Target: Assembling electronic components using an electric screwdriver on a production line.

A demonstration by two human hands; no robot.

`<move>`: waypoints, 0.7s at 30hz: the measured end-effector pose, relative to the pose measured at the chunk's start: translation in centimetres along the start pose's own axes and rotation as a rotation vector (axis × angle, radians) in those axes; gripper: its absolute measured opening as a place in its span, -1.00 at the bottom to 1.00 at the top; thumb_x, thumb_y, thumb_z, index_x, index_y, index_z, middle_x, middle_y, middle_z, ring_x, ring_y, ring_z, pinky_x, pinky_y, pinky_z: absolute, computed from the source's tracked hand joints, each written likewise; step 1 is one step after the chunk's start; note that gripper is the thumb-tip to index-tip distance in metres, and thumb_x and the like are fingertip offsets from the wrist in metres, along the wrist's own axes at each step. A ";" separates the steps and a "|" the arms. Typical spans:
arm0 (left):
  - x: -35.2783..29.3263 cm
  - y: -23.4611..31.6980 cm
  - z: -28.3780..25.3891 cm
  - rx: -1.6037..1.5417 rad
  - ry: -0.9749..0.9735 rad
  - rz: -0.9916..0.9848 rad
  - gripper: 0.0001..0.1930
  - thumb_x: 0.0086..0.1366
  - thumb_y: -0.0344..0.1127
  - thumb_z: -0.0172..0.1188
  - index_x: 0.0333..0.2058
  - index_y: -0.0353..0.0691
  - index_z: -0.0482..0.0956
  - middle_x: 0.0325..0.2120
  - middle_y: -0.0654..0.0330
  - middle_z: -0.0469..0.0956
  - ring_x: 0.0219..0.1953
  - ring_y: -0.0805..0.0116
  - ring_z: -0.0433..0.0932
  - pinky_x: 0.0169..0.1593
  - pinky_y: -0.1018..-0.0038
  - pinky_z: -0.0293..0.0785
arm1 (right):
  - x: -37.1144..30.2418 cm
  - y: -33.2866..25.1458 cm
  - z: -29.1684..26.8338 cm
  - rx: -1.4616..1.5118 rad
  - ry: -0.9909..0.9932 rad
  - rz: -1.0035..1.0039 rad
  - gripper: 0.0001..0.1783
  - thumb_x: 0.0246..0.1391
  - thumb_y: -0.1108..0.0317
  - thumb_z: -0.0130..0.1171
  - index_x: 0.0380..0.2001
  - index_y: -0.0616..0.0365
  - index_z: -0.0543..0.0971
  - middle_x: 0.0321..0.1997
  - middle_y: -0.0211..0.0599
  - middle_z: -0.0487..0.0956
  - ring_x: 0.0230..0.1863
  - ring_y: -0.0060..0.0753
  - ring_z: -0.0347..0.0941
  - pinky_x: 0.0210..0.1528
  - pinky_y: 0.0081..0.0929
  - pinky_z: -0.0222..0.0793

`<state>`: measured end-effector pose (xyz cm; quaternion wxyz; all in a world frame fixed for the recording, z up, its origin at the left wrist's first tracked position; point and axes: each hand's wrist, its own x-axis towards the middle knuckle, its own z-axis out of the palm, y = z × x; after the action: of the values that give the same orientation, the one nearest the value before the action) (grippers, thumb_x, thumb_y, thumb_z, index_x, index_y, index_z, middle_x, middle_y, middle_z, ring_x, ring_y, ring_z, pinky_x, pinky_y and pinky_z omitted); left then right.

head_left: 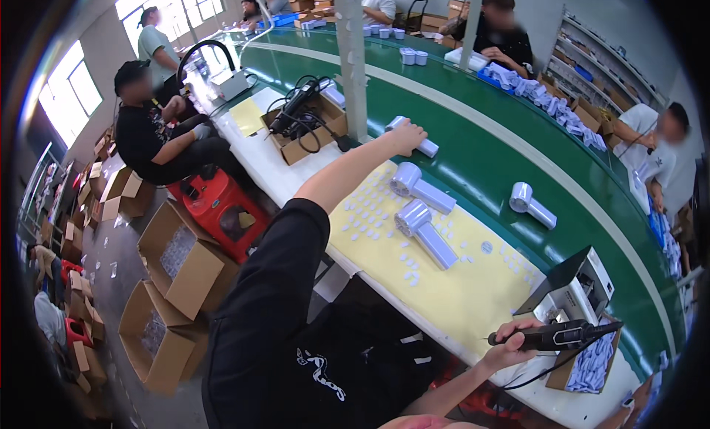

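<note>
My left hand (406,137) reaches over the green conveyor belt, its fingers closed around a pale handheld fan (427,148) that is partly hidden under it. A black electric screwdriver (551,335) lies in the grip of my right hand (512,345), above the table's front edge, its thin bit pointing left. Two more pale fans, one farther back (423,189) and one nearer (429,235), lie on the yellow mat (444,311) between my hands. Another fan (532,205) rests alone on the belt to the right.
Small white pieces (367,214) are spread over the mat. A metal-fronted device (573,288) and a box of small white parts (590,366) stand at the right. A carton with a black corded tool (299,107) sits by the post (353,74). Co-workers sit around the belt.
</note>
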<state>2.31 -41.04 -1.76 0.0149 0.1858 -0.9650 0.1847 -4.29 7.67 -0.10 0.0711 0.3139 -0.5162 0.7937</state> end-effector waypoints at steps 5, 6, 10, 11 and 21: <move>-3.0 0.4 -1.0 -0.163 0.292 0.031 -0.58 -0.09 -0.38 0.21 -0.17 -0.16 0.37 -0.32 0.15 0.49 -0.16 0.13 0.47 0.02 0.26 0.26 | -1.1 0.0 0.3 0.022 -0.020 0.023 -0.36 -0.14 -0.20 0.23 -0.43 0.19 0.27 -0.70 -0.45 0.24 -0.79 -0.67 0.15 -0.76 -0.74 0.02; -2.5 1.5 -2.7 -0.235 0.395 0.060 -0.60 -0.08 -0.38 0.20 -0.19 -0.17 0.38 -0.34 0.14 0.51 -0.19 0.11 0.49 -0.02 0.27 0.31 | -1.0 0.0 0.1 0.018 -0.012 0.017 -0.36 -0.14 -0.20 0.23 -0.42 0.19 0.28 -0.69 -0.46 0.24 -0.78 -0.67 0.16 -0.76 -0.74 0.02; -2.7 8.1 -15.2 -0.844 0.525 -0.094 -0.73 0.03 -0.30 0.22 -0.29 -0.26 0.44 -0.56 0.20 0.51 -0.46 0.34 0.50 -0.31 0.40 0.40 | -1.1 -0.2 -0.7 -0.007 0.032 0.035 -0.35 -0.18 -0.20 0.26 -0.43 0.18 0.29 -0.70 -0.47 0.25 -0.78 -0.67 0.17 -0.76 -0.74 0.03; -4.3 9.5 -18.7 -1.053 0.527 -0.114 -0.75 0.07 -0.27 0.22 -0.32 -0.28 0.45 -0.63 0.24 0.50 -0.53 0.44 0.47 -0.39 0.44 0.40 | -1.1 -0.4 -0.6 0.010 0.069 0.048 -0.35 -0.19 -0.19 0.28 -0.43 0.18 0.29 -0.70 -0.47 0.25 -0.78 -0.68 0.17 -0.76 -0.74 0.03; -14.5 29.3 -23.9 -2.132 0.734 0.307 -0.58 -0.02 -0.59 0.19 -0.16 -0.23 0.28 -0.37 0.14 0.39 -0.32 0.41 0.42 -0.21 0.56 0.35 | 2.5 -1.9 -4.6 -0.071 0.161 0.184 -0.70 -0.11 0.28 0.31 -0.49 0.16 0.38 -0.65 -0.51 0.34 -0.71 -0.70 0.22 -0.71 -0.72 0.06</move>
<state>4.16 -2.00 8.82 0.4241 -0.1068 -0.5806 -0.6868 -7.35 12.00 1.55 0.0503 0.1979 -0.5630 0.8008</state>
